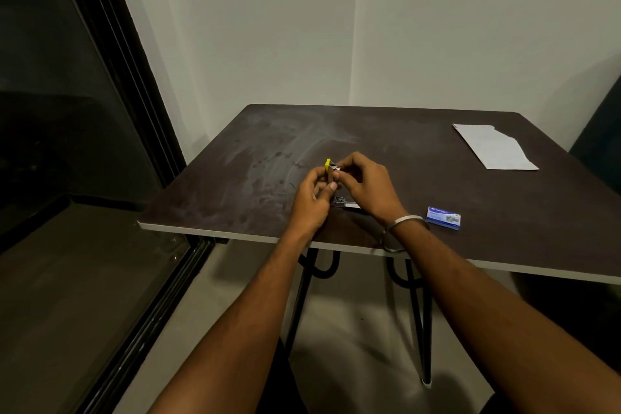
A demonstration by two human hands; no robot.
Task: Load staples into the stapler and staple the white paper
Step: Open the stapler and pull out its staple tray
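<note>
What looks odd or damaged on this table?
The paper at the far right has a jagged, torn-looking top edge and lies askew. The tabletop is smeared with pale streaks. The stapler, held by both hands, is hinged open for loading, not broken.

Your forearms are bare to the frame edge; no sleeves show. Your left hand [311, 198] carries no ring or band. Your right hand [368, 186] has a thin silver metal bangle [405, 228] circling the wrist.

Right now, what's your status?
Both hands, left hand and right hand, on yellow stapler. Staple box nearby. White paper far right, unstapled. Nothing blocking.
</note>
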